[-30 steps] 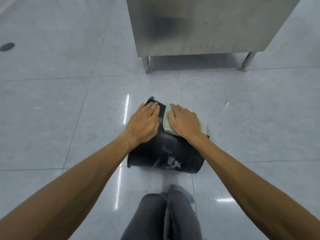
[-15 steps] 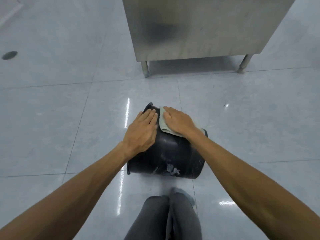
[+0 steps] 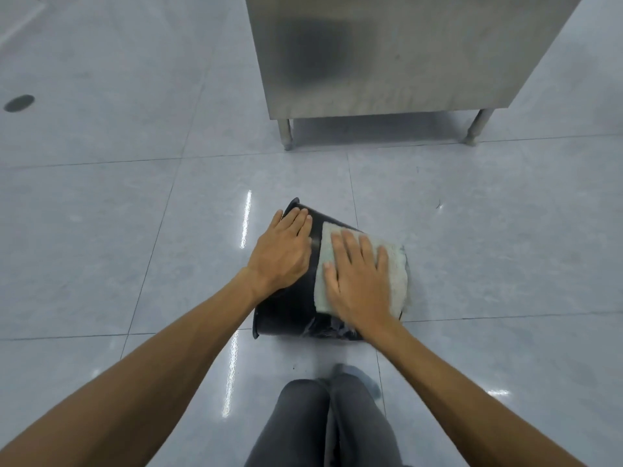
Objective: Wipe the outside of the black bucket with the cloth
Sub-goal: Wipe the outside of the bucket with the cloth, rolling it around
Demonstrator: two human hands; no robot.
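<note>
Steel cabinet (image 3: 387, 52) standing at far side of tiled floor (image 3: 101, 230). Black bucket (image 3: 286, 308) lying on side on floor, near knees. Cloth (image 3: 394, 274) lying spread over bucket wall. Right hand (image 3: 360, 284) pressing flat on cloth, fingers splayed, not clenching. Left hand (image 3: 281, 254) resting flat on bucket, unclenched.

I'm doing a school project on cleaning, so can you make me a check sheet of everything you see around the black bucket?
Surface: glossy grey tiled floor, with light glare.
Job's things: black bucket lying on its side; pale cloth spread flat on its upper side.
Clutter: tiny dark speck on a tile.
Grippers: left hand flat on the bucket; right hand flat on the cloth.
Cables: nothing seen.
Surroundings: steel cabinet on legs, dark round floor mark, the person's grey trousers.
</note>
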